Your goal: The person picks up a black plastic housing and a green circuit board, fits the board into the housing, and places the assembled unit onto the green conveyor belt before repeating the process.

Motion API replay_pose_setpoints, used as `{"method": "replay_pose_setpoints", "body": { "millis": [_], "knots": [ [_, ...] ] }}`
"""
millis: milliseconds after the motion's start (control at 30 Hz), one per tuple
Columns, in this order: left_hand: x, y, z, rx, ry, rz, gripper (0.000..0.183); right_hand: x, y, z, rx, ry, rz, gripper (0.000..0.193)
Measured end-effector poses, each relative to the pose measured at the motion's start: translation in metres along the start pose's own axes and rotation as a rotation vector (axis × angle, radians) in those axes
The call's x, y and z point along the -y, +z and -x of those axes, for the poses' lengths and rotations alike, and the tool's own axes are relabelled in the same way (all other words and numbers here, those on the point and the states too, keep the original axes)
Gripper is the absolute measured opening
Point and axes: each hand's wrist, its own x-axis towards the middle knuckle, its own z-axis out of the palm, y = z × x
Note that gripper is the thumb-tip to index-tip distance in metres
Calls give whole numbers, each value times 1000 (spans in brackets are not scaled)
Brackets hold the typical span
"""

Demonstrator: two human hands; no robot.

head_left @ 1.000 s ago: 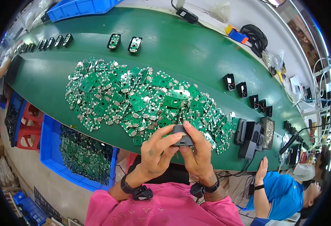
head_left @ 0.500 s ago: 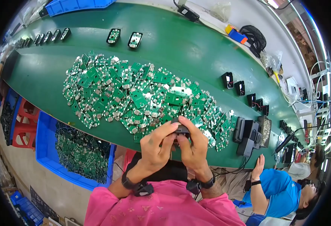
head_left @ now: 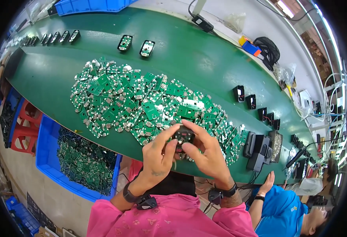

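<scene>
Between my hands, just above the near edge of the pile, is a small black plastic housing (head_left: 184, 136) with its open face toward me. Parts of a circuit board and reddish spots show inside it. My left hand (head_left: 157, 157) grips its left side, thumb on the near face. My right hand (head_left: 209, 156) closes on the right side, with its fingers over the top and its thumb on the lower right. Beyond them spreads a big heap of loose green circuit boards (head_left: 132, 100) on the green table (head_left: 193, 51).
Black housings with boards (head_left: 147, 48) stand at the far side, others (head_left: 238, 93) at the right. Black devices (head_left: 259, 152) lie right of the heap beside a box of small metal parts (head_left: 276, 146). A blue bin of boards (head_left: 49, 158) is lower left. A co-worker's hand (head_left: 266, 183) rests near the table edge.
The housing has been tilted so its inside now faces me, and my hands have spread apart around it. The co-worker's arm at the right has shifted lower.
</scene>
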Motion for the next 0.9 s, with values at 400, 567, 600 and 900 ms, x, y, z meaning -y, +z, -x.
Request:
{"method": "replay_pose_setpoints", "body": {
  "millis": [400, 567, 600, 900],
  "knots": [
    [23, -41, -5, -453, 555, -477, 35, -7, -8, -68, -317, 17, -955, 41],
    [39, -55, -1, -443, 550, -829, 37, -21, -23, -124, -360, -10, -636, 39],
    [39, -56, 0, -437, 568, -794, 37, -18, -21, -127, -391, -39, -471, 39],
    [-3, -43, -13, -125, 308, -139, 58, 0, 43, -51, -163, -491, 225, 41]
  ]
}}
